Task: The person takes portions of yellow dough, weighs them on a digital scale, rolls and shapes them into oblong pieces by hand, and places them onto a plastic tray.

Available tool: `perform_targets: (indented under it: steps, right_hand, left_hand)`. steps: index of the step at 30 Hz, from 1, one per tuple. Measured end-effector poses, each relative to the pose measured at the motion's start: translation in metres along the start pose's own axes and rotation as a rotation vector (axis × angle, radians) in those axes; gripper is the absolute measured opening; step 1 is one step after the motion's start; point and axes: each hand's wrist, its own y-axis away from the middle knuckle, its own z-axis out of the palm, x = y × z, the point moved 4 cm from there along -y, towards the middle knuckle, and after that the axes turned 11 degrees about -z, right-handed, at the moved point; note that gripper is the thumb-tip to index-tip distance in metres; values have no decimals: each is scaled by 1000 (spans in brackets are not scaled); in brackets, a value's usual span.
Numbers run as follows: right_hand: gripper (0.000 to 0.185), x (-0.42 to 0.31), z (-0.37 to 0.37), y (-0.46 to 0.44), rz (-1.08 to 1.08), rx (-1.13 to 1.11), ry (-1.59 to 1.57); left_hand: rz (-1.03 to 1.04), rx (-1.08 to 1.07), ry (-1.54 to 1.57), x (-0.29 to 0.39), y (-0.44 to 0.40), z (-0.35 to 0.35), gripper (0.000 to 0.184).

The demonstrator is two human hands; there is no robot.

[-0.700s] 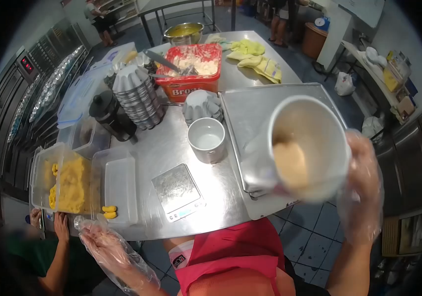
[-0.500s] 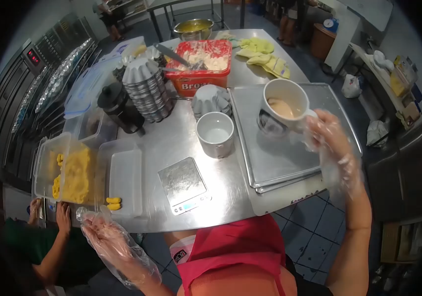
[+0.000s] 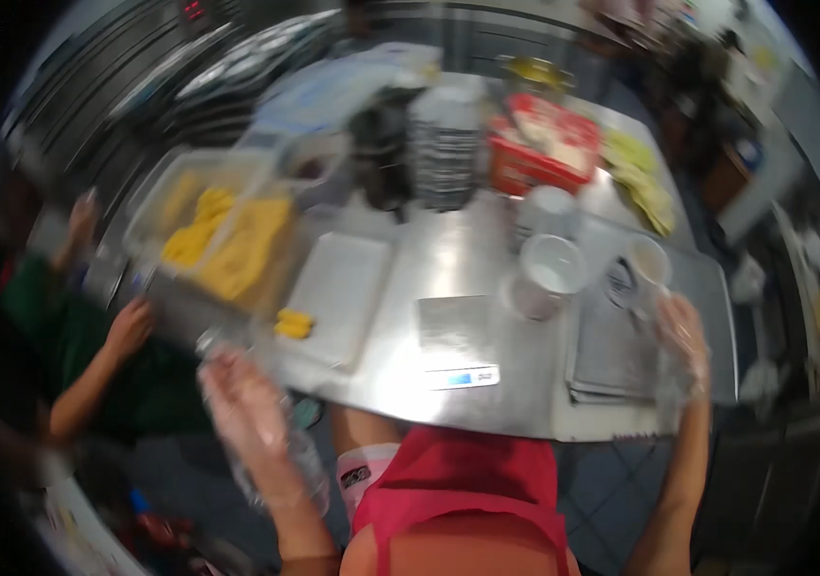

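The mug point(image 3: 648, 259) is held over the metal trays point(image 3: 611, 350) at the right of the table point(image 3: 395, 331), with something pale brown seen inside; whether its base is touching the upper tray cannot be told through the blur. It is gripped at its near side, apparently by the handle, by the gloved right hand point(image 3: 680, 331). For this hold, a full, firm wrap of the fingers would serve best, as a loose plastic glove can slip on a smooth surface. The rim is best kept level so that the contents are not tipped, and the base lowered flat rather than on its edge. Clearance should be kept from the white cup point(image 3: 552, 265) standing just to the left. The right arm is stretched forward, the forearm raised from the lower right and the wrist carried over the trays' near edge. The left hand point(image 3: 251, 398), also gloved, is held well apart from the right, near the table's front edge and the shallow container point(image 3: 333, 298); its fingers are loosely extended, and nothing is seen in its grasp. Its forearm is angled up from below.
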Motion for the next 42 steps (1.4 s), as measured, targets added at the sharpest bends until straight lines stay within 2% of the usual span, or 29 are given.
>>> perform_targets:
  steps: [1,2,3,5,6,7,8,10,12,14,16,18,19,21,22,24,26,28,29,30,31,36,40,42]
  right_hand:
    - [44,12,-9,-4,-27,20,292]
    - [40,-7,-30,-5,-28,171,430]
    - [36,-24,-43,-15,-154,261,15]
    - [31,-96,-72,-31,-305,320,-106]
    - [30,-149,-70,-35,-352,305,-17]
    - [29,-201,-68,-38,-400,293,72]
    - [29,-242,-56,-42,-455,273,-34]
    - [25,-319,-19,-53,-714,132,-261]
    - [25,-399,25,-49,-825,12,-409]
    - [20,-465,61,-59,-1052,-39,-53]
    - [19,-509,108,-70,-1521,86,14]
    - [22,-534,163,-95,-1459,-147,-606]
    - [23,-552,187,-103,-1500,-179,-293]
    - [23,-590,227,-110,-1398,-347,206]
    - [20,-602,244,-114,-1263,-484,383]
    - [20,-596,308,-148,-1073,-767,14]
    - [19,-601,323,-146,-1104,-856,0]
    - [17,-621,291,-116,-1373,-750,351]
    - [16,-617,326,-132,-1439,-687,242]
    - [16,-619,334,-133,-1283,-694,89]
    - [16,-621,339,-135,-1271,-679,79]
    - [20,-629,342,-130,-1531,-602,391]
    - [23,-624,333,-131,-1622,-583,384]
    - [27,-623,329,-136,-1601,-626,304]
  left_hand:
    - [114,186,-53,-1,0,-8,27]
    - [113,168,17,-2,-2,-3,26]
    - [94,222,4,-2,1,-5,25]
    - [134,391,81,-1,1,-14,25]
    - [148,479,101,9,3,-12,26]
    - [140,410,116,16,3,-21,26]
    - [132,343,134,19,4,-35,27]
    - [123,251,184,28,11,-47,27]
    - [125,202,255,28,22,-51,28]
    - [91,350,268,26,30,-61,27]
    - [65,430,281,22,39,-68,26]
    - [103,521,169,25,43,-64,25]
    - [111,539,172,26,45,-65,25]
    - [107,568,113,27,48,-67,24]
    - [93,572,97,27,48,-68,24]
    - [59,586,64,25,48,-66,25]
    - [16,653,140,23,46,-57,25]
    - [-7,645,166,20,46,-58,26]
    - [-7,604,152,18,47,-62,27]
    - [-7,565,137,17,48,-63,27]
    - [-14,603,139,17,49,-65,27]
    - [1,718,120,15,50,-66,26]
    - [-10,693,78,14,48,-64,26]
    - [-31,699,85,15,52,-62,26]
